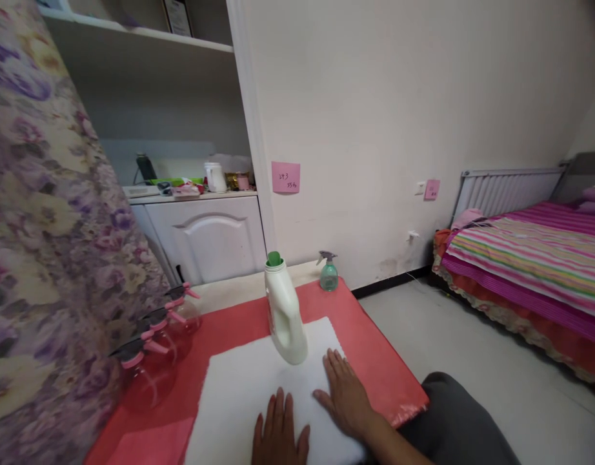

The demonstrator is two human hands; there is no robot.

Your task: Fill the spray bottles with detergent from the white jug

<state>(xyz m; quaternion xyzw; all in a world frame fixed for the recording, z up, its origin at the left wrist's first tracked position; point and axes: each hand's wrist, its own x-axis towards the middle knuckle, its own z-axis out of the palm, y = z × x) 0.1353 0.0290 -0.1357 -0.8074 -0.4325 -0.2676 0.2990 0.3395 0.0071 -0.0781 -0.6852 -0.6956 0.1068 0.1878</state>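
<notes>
A white cloth is spread on the red table cover. My left hand rests flat on the cloth near the bottom of the view, fingers apart and holding nothing. To its right, my right hand also lies flat with spread fingers, at the cloth's right edge. Beyond both hands a pale green jug-like bottle with a handle stands upright at the cloth's far part, its mouth uncapped and a green piece showing there. Neither hand touches the bottle.
Several clear spray bottles with pink parts line the left side. A green spray bottle stands at the far right corner. A floral curtain hangs at left; a bed is at right. My knee is beside the table.
</notes>
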